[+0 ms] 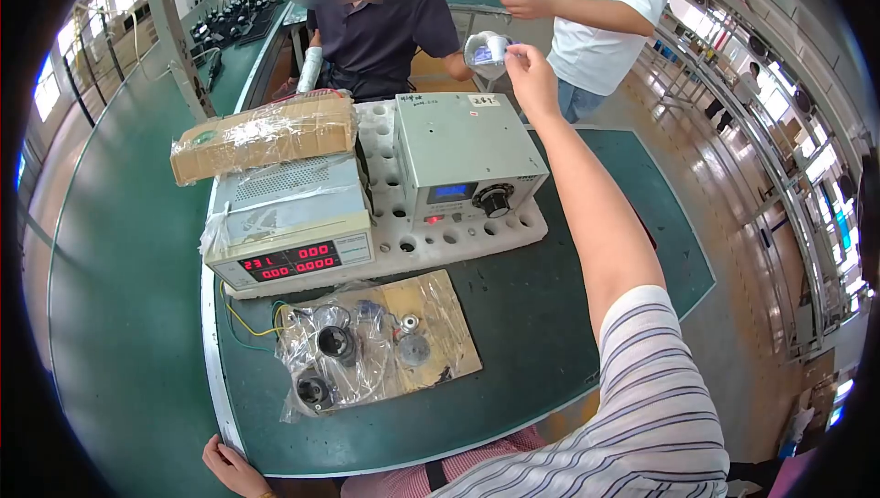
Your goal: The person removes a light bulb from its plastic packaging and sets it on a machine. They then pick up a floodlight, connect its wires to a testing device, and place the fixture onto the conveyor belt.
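My right hand (pixel 532 79) reaches far forward past the grey meter box, its fingertips pinched at the edge of a clear plastic bag (pixel 479 56). White and blue items show inside the bag; their kind is hard to make out. The hand of a person opposite (pixel 456 65) is at the bag's other side. Low at the left, my left hand (pixel 231 469) rests at the table's corner edge, fingers extended and holding nothing. Between my arms lies a plastic-wrapped wooden board (pixel 447 328) with black round sockets (pixel 335 342) and a small metal fitting (pixel 409 323).
A power meter (pixel 293 223) with red digits carries a taped cardboard box (pixel 266 138). Beside it, a grey box with a dial (pixel 472 145) stands on white foam (pixel 481 246) with holes. Another person in white (pixel 614 26) stands behind. Black parts (pixel 238 21) lie on the far left bench.
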The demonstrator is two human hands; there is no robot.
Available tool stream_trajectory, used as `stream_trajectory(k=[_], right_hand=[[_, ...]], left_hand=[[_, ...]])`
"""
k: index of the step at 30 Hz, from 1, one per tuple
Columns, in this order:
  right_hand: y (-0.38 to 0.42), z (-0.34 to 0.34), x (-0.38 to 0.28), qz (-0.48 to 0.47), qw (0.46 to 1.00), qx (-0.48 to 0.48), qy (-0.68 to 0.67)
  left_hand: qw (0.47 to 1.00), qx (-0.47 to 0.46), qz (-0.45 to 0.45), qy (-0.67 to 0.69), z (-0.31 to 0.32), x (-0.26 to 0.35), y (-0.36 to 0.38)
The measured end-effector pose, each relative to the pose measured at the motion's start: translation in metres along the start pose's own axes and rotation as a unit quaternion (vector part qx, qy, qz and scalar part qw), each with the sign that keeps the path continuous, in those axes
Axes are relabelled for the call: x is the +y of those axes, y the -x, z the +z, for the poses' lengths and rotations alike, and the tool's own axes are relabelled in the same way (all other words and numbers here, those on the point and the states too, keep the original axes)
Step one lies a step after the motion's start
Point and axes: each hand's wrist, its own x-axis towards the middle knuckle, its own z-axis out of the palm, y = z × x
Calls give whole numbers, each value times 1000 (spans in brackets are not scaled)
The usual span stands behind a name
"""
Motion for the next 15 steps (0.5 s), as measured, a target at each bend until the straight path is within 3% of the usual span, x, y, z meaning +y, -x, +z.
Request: stream_trajectory(k=[3, 6, 7, 15], right_hand=[[10, -8, 11, 27, 998, 47, -28], [28, -28, 12, 50, 995, 15, -81], [40, -40, -8, 69, 985, -6, -156], [122, -122, -96, 80, 926, -98, -356]], left_hand=[[1000, -1, -3, -4, 0, 0, -1], [1000, -1, -5, -1, 0, -1, 0], [1000, -2, -12, 4, 1, 0, 0], [999, 10, -12, 38, 2, 3, 0]])
